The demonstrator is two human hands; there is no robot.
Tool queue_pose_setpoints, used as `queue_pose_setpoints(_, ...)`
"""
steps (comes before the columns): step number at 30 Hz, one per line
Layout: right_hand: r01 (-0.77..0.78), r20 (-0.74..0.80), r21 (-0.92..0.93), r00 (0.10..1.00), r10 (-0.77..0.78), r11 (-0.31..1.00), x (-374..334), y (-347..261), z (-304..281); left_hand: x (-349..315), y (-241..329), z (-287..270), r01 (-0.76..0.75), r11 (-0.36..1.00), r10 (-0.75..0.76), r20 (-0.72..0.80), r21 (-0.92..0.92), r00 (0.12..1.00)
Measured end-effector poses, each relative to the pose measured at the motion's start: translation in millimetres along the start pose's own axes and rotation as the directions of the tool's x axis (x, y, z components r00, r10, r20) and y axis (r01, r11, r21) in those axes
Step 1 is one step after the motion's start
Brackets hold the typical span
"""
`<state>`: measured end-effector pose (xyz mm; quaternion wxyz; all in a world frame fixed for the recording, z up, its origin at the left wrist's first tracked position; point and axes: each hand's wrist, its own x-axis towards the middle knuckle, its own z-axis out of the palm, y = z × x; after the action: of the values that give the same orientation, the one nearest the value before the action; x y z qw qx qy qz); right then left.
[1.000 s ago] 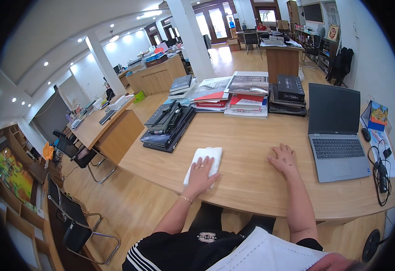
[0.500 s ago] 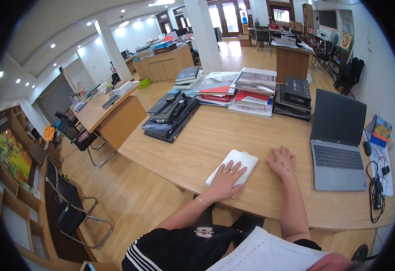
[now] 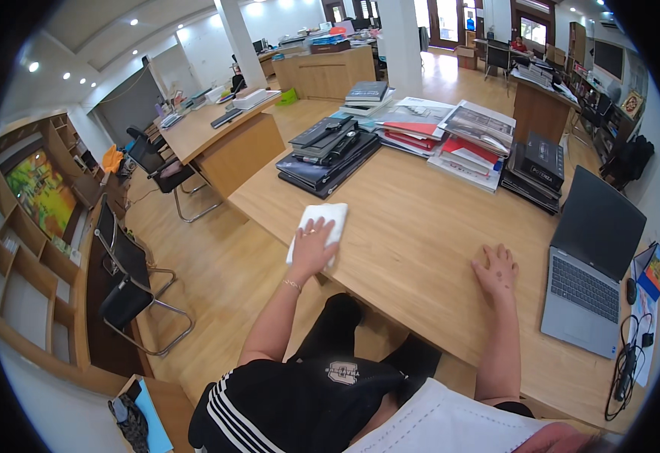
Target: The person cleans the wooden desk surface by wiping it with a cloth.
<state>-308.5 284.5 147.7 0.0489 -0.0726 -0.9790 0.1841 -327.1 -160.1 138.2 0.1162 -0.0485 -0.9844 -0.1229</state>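
Observation:
A folded white cloth (image 3: pixel 335 214) lies near the left part of the front edge of the wooden desk (image 3: pixel 413 219). My left hand (image 3: pixel 314 248) holds it against the desktop from above, fingers laid over it and palm toward the edge. Rings and a bracelet show on this hand and wrist. To the right, my right hand (image 3: pixel 497 273) rests on the bare wood with its fingers apart and nothing in them. It is close to the left side of an open grey laptop (image 3: pixel 583 291).
Dark folders (image 3: pixel 326 155), paper stacks (image 3: pixel 466 140) and a black box (image 3: pixel 543 155) line the desk's far side. A mouse (image 3: pixel 631 291) and coiled black cable (image 3: pixel 623 377) lie right of the laptop. Black chairs (image 3: pixel 130 298) stand at left. A person in red sits far back.
My left hand has slid the white cloth leftward and away along the desk, toward its left end. The right hand stays in place on the desktop. The whole view has turned left.

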Motion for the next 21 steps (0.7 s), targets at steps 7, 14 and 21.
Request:
queue_pose_setpoints(7,-0.025,0.039,0.048,0.999,0.024,0.999,-0.6,1.6,-1.0,33.7,-85.7,1.4,0.211,0.972,-0.204,-0.075,0.106,0.976)
queue_pose_setpoints(14,-0.041,0.024,0.078,0.999,0.040,0.996,-3.5,8.3,-3.6,77.6,-140.8,-8.9,0.341,0.933,-0.328,-0.121,0.110,0.937)
queue_pose_setpoints(21,-0.042,0.023,0.068,0.999,0.041,0.997,5.4,10.0,-3.5,120.8,-188.5,-11.5,0.390,0.913,-0.369,-0.166,0.117,0.914)
